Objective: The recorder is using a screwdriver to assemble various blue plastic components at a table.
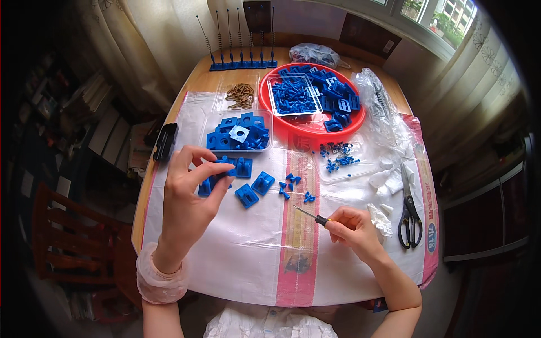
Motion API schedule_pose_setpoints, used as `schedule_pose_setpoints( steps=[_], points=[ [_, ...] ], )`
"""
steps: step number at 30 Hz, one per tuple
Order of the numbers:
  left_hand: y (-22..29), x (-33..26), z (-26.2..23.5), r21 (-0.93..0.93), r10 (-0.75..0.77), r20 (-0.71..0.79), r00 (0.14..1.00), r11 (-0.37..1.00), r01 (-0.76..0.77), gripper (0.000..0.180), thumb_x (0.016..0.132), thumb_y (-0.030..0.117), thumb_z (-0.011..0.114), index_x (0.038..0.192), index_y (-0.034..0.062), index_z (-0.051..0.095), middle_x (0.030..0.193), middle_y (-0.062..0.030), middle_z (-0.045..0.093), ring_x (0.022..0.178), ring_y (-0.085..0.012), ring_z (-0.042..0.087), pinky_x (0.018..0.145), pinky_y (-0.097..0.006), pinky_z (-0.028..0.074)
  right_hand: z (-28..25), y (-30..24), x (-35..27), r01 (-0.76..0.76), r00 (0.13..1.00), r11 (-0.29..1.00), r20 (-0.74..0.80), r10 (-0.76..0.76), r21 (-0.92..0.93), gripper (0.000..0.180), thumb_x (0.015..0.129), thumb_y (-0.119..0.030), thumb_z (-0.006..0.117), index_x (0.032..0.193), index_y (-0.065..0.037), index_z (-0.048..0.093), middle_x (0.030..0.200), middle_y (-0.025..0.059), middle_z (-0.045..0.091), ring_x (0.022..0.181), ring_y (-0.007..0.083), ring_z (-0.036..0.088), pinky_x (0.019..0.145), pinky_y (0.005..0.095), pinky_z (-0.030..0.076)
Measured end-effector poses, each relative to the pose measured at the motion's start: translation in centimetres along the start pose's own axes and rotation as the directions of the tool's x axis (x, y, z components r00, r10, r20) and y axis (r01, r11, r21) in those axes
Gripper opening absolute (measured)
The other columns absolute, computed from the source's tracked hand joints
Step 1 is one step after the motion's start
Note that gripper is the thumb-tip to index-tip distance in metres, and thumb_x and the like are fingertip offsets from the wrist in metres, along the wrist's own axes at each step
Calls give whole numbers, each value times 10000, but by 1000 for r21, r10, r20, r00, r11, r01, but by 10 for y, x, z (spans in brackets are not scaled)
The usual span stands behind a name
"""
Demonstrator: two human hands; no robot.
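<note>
Black-and-yellow screwdriver [320, 220], blue parts [247, 196], red basin [301, 128]

Your left hand [189, 194] is over the left end of a group of square parts [262, 183]; whether it touches them is hard to tell. A screwdriver [321, 220] lies in your right hand [356, 230], with scissors [410, 208] farther right. Behind the square parts sits a box [236, 150] of others, and behind that, screws [241, 97]. To the box's right is a basin [307, 125] with a container [293, 114] inside. A rack [242, 65] stands at the far edge.
</note>
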State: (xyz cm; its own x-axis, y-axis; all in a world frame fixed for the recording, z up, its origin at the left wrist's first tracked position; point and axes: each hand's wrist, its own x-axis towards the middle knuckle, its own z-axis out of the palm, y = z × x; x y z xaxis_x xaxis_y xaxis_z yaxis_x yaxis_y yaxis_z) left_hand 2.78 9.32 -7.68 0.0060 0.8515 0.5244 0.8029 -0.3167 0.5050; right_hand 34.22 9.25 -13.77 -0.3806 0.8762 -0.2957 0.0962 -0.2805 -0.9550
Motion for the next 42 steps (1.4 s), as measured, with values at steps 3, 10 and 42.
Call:
schedule_pose_setpoints(
  steps=[3,10,42],
  points=[
    [-14,-4,0,134,-54,116,992,990,39,146,759,69,800,893,34,755,936,-98,670,851,-206,629,663,-311,502,1,3,3,-10,1000,1000,14,10,-10,123,922,-131,693,905,-13,665,725,-20,598,657,35,552,511,182,367],
    [-29,-8,6,229,-307,460,833,948,223,178,779,174,799,881,33,763,814,-125,720,721,-248,691,689,-347,536,1,4,3,-25,999,1000,36,25,-8,125,924,-130,691,916,-7,667,747,-15,602,668,41,558,522,184,378],
    [-25,-10,37,108,-173,413,894,984,141,146,819,171,780,941,95,758,828,-63,643,706,-186,638,658,-313,518,5,6,3,-32,997,999,73,34,-24,129,918,-119,696,903,6,668,772,-14,616,698,48,570,601,202,432]
  ],
)
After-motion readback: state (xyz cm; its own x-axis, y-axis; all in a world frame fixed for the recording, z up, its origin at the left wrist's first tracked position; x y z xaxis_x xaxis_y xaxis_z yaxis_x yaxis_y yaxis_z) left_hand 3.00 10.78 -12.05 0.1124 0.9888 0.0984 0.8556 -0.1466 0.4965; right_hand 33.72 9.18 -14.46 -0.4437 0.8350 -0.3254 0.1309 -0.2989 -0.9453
